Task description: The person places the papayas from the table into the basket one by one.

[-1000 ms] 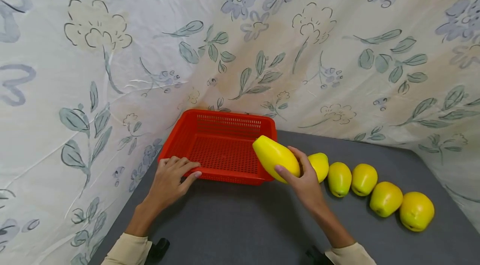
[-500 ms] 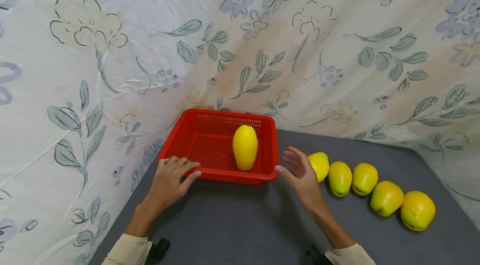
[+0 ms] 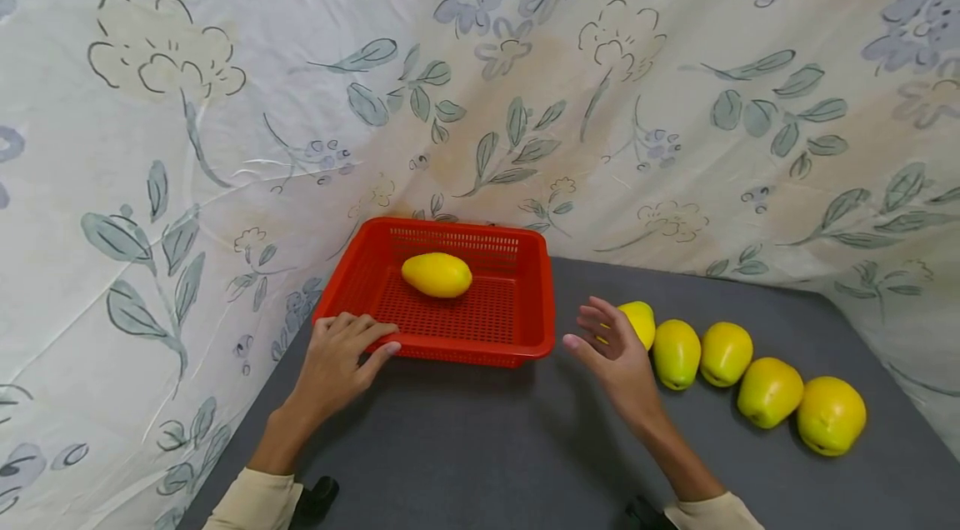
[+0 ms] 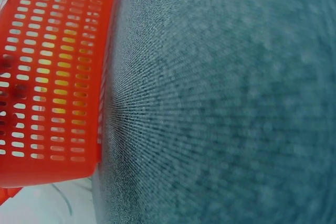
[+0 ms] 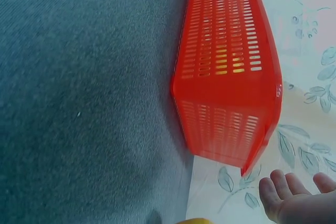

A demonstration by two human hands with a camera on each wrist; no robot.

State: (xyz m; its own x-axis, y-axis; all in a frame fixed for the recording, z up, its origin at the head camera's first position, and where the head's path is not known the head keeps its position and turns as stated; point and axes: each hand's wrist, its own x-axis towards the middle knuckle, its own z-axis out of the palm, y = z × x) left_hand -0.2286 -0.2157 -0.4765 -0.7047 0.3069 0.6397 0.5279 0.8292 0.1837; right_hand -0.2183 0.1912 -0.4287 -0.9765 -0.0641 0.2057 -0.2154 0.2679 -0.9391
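A red plastic basket [image 3: 465,348] with slotted walls stands on the dark grey table. Inside it, towards the back, a yellow mango-shaped fruit [image 3: 437,275] lies on its side; its yellow also shows through the slots in both wrist views. My left hand [image 3: 341,363] grips the basket's near left rim, fingers over the edge and thumb on the near side. To the right of the basket, my right hand [image 3: 617,359] is held with fingers spread and nothing in it. It partly covers the nearest yellow fruit [image 3: 637,322] of a row.
Several yellow fruits, among them one at the right end [image 3: 831,416], lie in a slanting row on the right of the table [image 3: 480,447]. A flower-printed cloth [image 3: 487,97] hangs behind and to the left, close to the basket's back.
My right hand let go of the yellow fruit over the basket's right side. The fruit tipped from standing on end onto its side, farther left. My left hand stayed on the rim.
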